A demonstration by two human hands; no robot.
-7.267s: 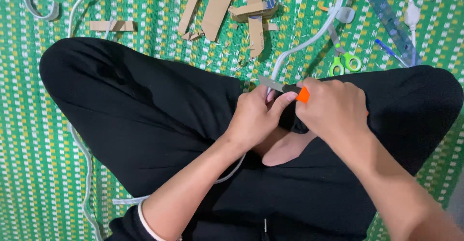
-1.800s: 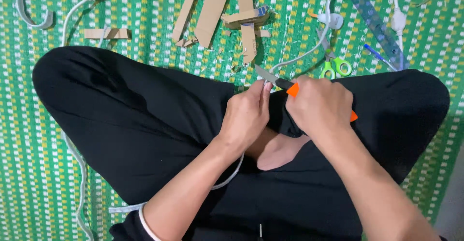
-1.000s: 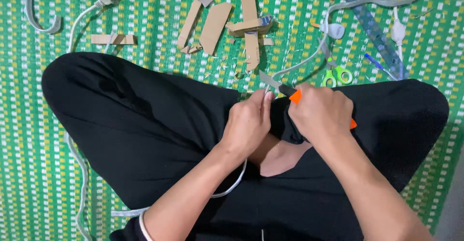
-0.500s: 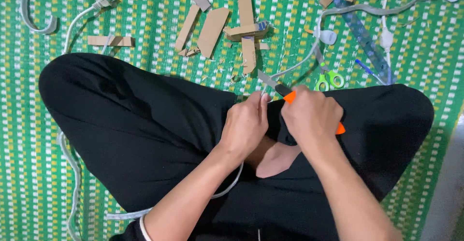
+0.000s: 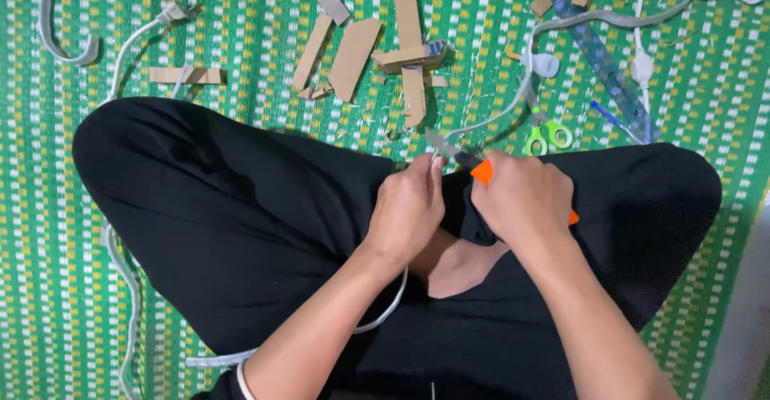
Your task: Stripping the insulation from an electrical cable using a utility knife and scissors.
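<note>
Green woven mat (image 5: pixel 241 63) with yellow and white checks under me, and I'm sitting cross-legged on it in black trousers, looking straight down from the head view.

My left hand (image 5: pixel 409 208) is closed around a thin white cable (image 5: pixel 489 119), pinching it between fingertips right at the knee. My right hand (image 5: pixel 525 200) is wrapped tight around an orange-handled utility knife (image 5: pixel 481 170), with the grey blade poking out toward 11 o'clock and touching the cable just beside my left fingertips. Both hands sit close together over my crossed ankles, with a bare foot (image 5: pixel 461 268) showing just below them.

The cable runs off from the hands toward 1 o'clock across the mat, and another loop of it comes out under my left forearm toward 7 o'clock.

Up at 12 o'clock there's a scatter of cardboard strips (image 5: pixel 353 55). Green-handled scissors (image 5: pixel 548 134) lie just past my right hand at 1 o'clock, near a blue pen (image 5: pixel 613 119) and a long translucent ruler (image 5: pixel 597 55).
</note>
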